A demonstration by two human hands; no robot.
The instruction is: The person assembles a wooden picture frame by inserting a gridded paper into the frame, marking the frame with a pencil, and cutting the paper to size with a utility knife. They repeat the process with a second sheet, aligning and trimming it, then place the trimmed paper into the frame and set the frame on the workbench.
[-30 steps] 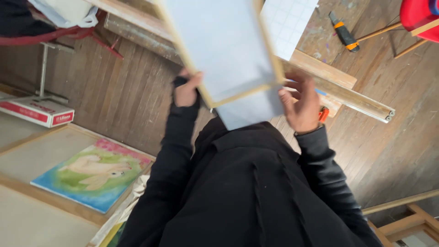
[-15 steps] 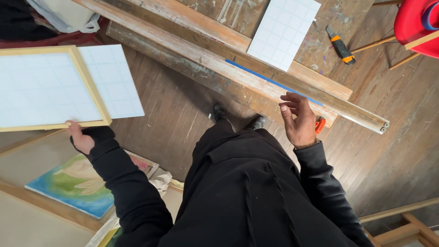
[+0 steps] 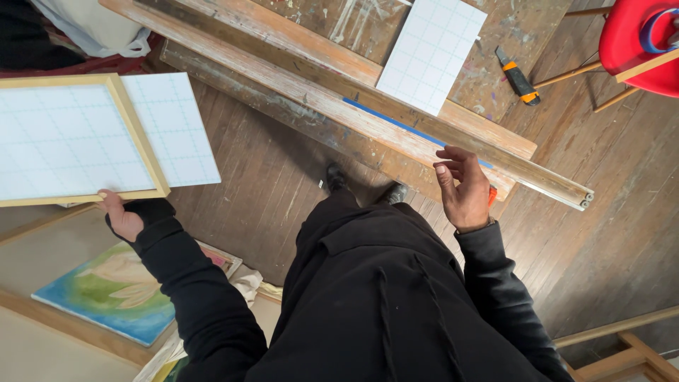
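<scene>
Framed grid panel (image 3: pixel 71 138) swung further left, left hand (image 3: pixel 122 218) grip clamped underneath, right hand (image 3: pixel 463 191) loosely curled, empty

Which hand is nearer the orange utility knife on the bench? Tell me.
Right. The right hand hangs open just below the bench, down-left of the utility knife. The left hand is far across, holding the wooden frame.

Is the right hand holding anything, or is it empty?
Empty, it seems: the right hand hangs open with curled fingers above the wooden beam; an orange thing behind it is mostly hidden.
</scene>
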